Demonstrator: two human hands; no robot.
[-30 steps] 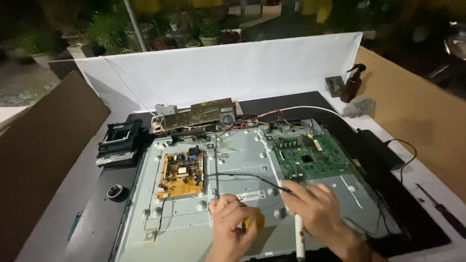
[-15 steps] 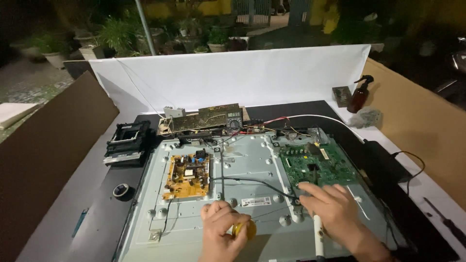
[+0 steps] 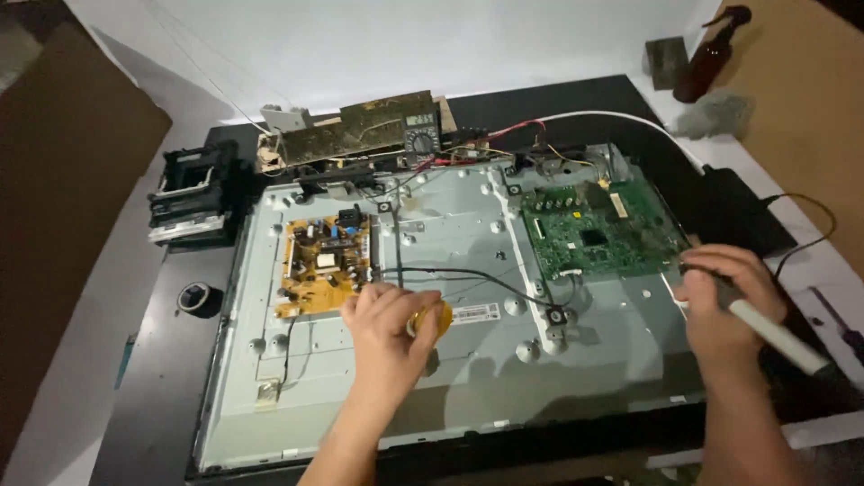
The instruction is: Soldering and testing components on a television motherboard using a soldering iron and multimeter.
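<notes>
Left hand (image 3: pixel 389 326) is clenched around a small round yellow object (image 3: pixel 432 318), resting on the grey metal back panel (image 3: pixel 468 378) just right of the yellow power board (image 3: pixel 322 263). Right hand (image 3: pixel 725 297) grips a white-handled tool (image 3: pixel 776 335) pen-style — tip end sits at the lower right corner of the green main board (image 3: pixel 598 229); the tip itself is hidden by the fingers. A black cable (image 3: pixel 468 274) runs across the panel between the two boards. Multimeter (image 3: pixel 420 139) sits at the panel's top edge beside a brown circuit strip (image 3: pixel 346 135). Black module (image 3: pixel 191 193) and a tape roll (image 3: pixel 193 297) lie left on the dark counter (image 3: pixel 153 396) — brown spray bottle (image 3: pixel 711 56) at far right.
</notes>
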